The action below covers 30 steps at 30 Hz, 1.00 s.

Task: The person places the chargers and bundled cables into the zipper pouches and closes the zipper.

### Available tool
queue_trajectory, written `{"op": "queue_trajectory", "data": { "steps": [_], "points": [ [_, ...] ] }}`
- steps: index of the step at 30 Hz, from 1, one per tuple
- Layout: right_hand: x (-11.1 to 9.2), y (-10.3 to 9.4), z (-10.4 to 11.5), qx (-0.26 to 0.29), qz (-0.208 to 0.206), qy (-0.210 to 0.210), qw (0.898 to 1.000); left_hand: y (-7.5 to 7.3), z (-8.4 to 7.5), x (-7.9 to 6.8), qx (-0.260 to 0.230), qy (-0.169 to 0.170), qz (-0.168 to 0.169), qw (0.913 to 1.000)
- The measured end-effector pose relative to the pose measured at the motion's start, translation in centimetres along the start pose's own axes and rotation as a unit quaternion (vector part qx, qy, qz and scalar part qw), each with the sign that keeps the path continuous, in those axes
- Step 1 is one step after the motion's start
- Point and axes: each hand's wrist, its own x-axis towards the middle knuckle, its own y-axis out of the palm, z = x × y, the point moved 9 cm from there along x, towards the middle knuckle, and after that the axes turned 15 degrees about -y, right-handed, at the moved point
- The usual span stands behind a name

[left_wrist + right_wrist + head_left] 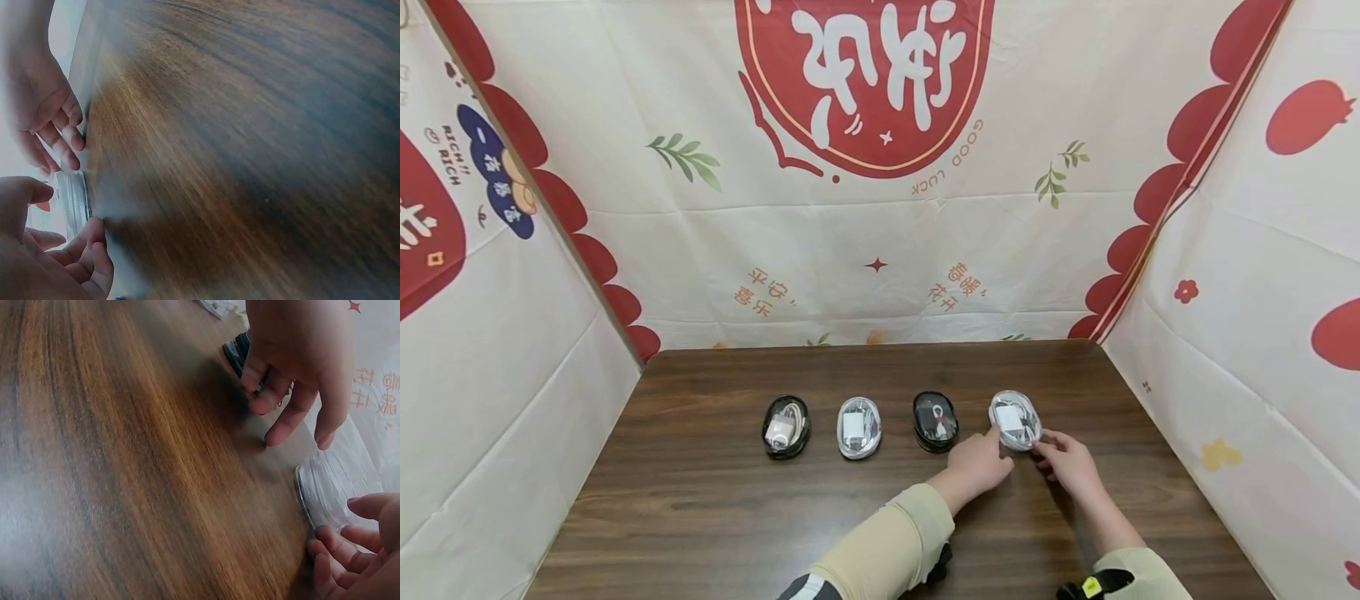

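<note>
A clear oval case (1014, 421) with a white charger and cable inside lies flat at the right end of a row. At its lower left edge, the left hand (977, 465) touches it with a fingertip, the other fingers loosely bent. The right hand (1070, 467) rests its fingertips on the case's lower right edge. In the right wrist view the clear case (325, 487) sits between the two hands, with the right hand's thumb and fingers beside its rim. From the left wrist, part of the case (74, 200) is hidden behind the left hand (53, 262).
Left of the hands lie a black case (936, 422) with a cable, another clear case (859, 427) with a white charger, and a black-based case (786, 427) with a white charger. Printed cloth walls (865, 233) border the brown wooden table (715, 517) at the back and sides.
</note>
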Motion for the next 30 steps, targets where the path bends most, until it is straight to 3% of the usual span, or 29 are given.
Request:
{"op": "queue_trajectory", "data": {
  "steps": [9,21,27,30],
  "points": [
    [-0.5,-0.2,1.1,-0.02,0.017,-0.007,1.0,-1.3,1.0,-1.0,0.032,0.016,-0.043,0.9985],
    [-2.2,1.8,3.3,-0.064,0.078,-0.035,0.994,-2.0,3.2,-2.8,0.061,0.06,-0.042,0.9954],
    [-2.8,3.6,6.2,-0.052,0.109,-0.082,0.989,-2.6,4.5,-3.6,0.069,0.08,-0.045,0.9934],
    [-3.0,4.8,8.0,-0.047,0.137,-0.125,0.981,-3.3,5.0,-4.0,0.074,0.098,-0.04,0.9916]
  ]
}}
